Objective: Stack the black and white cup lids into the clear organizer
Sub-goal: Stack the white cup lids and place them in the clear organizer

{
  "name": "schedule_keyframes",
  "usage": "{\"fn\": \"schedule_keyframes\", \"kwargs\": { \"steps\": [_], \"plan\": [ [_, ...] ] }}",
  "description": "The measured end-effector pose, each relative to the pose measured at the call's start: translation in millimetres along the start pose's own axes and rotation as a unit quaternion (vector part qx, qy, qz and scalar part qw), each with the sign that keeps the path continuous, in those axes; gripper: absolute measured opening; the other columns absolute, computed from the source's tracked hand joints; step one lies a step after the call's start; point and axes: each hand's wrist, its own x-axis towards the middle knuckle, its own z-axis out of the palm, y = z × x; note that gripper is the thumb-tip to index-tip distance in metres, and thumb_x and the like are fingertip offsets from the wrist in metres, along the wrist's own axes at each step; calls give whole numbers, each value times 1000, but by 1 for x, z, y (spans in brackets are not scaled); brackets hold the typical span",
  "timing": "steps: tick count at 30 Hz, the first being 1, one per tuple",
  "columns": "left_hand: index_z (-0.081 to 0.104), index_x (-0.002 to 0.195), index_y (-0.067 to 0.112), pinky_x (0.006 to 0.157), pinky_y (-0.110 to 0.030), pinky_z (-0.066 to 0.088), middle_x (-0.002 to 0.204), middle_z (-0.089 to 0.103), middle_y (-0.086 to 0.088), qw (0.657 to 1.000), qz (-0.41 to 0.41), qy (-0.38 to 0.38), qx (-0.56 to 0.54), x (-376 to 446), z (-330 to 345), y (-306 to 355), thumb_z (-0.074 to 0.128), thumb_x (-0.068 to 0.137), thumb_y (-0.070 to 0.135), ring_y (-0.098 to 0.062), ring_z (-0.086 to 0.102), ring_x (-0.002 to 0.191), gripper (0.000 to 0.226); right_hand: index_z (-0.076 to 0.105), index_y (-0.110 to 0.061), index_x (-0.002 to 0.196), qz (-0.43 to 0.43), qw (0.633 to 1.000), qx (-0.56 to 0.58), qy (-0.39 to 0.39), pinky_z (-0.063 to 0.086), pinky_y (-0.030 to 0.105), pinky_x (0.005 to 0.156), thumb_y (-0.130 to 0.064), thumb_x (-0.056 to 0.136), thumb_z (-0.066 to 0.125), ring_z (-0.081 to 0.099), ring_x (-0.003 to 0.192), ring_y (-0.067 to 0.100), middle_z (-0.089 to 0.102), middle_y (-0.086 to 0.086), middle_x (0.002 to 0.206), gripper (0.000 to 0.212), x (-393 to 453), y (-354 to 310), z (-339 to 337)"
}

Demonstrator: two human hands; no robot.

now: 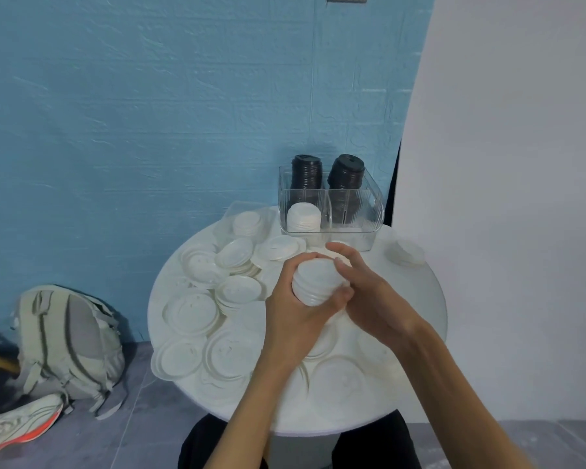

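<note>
Both hands hold one stack of white lids (315,281) above the middle of the round white table (420,319). My left hand (293,309) grips it from the left and below; my right hand (366,292) curls round its right side and top. The clear organizer (369,211) stands at the table's far edge. Two tall stacks of black lids (345,174) fill its back compartments, and a short stack of white lids (303,216) sits in its front left one. Several loose white lids (192,313) lie scattered over the table's left half.
A small pile of white lids (407,253) lies at the table's right edge. On the grey floor to the left are a beige backpack (70,336) and a white-and-orange shoe (17,426). A blue wall stands right behind the table.
</note>
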Motion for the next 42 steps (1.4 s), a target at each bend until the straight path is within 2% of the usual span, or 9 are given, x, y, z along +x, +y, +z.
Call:
{"fn": "schedule_keyframes", "kwargs": {
  "steps": [3, 5, 7, 11, 16, 25, 31, 37, 42],
  "plan": [
    [60, 119, 42, 80, -6, 46, 109, 64, 37, 1000, -12, -5, -1, 1, 7, 0, 92, 69, 43, 11, 61, 103, 59, 60, -27, 128, -45, 977, -178, 111, 49, 29, 94, -43, 93, 63, 66, 117, 15, 70, -3, 127, 38, -3, -2, -23],
    [59, 118, 46, 80, -7, 47, 109, 63, 37, 1000, -21, -9, -4, 1, 9, -1, 91, 65, 51, 10, 61, 103, 62, 65, -29, 120, -78, 921, -324, 199, 49, 30, 96, -37, 98, 63, 64, 117, 16, 68, -8, 127, 23, -6, 4, -45],
    [59, 118, 46, 80, -7, 47, 109, 62, 39, 1000, -24, -12, -6, 2, 12, -2, 90, 62, 54, 10, 60, 103, 64, 63, -34, 120, -60, 859, -448, 241, 47, 39, 103, -41, 95, 67, 58, 123, 19, 61, -10, 133, 26, -7, 12, -67],
    [57, 118, 46, 80, -8, 48, 109, 59, 42, 1000, -15, -20, 2, 1, 19, -1, 79, 56, 66, 13, 58, 104, 69, 51, -37, 142, 51, 768, -607, 198, 30, 50, 115, -62, 84, 70, 42, 137, 26, 45, -3, 151, 66, -11, 27, -82],
    [58, 117, 47, 85, -12, 49, 110, 61, 39, 1000, -20, -24, -5, -1, 24, -3, 80, 55, 65, 10, 59, 105, 68, 46, -37, 148, 73, 750, -631, 188, 30, 44, 112, -64, 76, 75, 37, 137, 27, 45, -2, 149, 83, -8, 42, -87],
    [58, 114, 49, 81, -10, 46, 108, 62, 39, 999, -29, -16, 1, 0, 20, -5, 80, 54, 66, 9, 60, 104, 66, 53, -28, 143, 43, 768, -586, 255, 38, 38, 107, -53, 72, 84, 46, 131, 27, 56, 2, 140, 82, -4, 37, -88],
    [59, 117, 45, 80, -9, 47, 109, 63, 37, 999, -41, -26, 6, -2, 18, -10, 93, 67, 46, 10, 60, 103, 61, 64, -28, 133, -90, 789, -513, 326, 49, 38, 103, -48, 72, 85, 60, 116, 15, 64, -10, 133, 68, -20, -1, -63],
    [56, 125, 44, 75, -1, 44, 109, 60, 42, 999, -46, -19, 13, -2, 16, -8, 90, 68, 50, 20, 56, 101, 66, 69, -32, 124, -138, 828, -464, 283, 46, 13, 76, -48, 75, 84, 60, 98, -1, 64, -23, 115, 54, -13, -17, -33],
    [53, 131, 48, 82, -11, 51, 116, 65, 33, 999, -48, -14, 1, -3, 9, -6, 92, 69, 48, 14, 60, 105, 73, 72, -38, 116, -153, 869, -428, 194, 49, 13, 74, -43, 75, 85, 63, 101, -4, 69, -25, 115, 44, -11, -11, -15]
  ]
}}
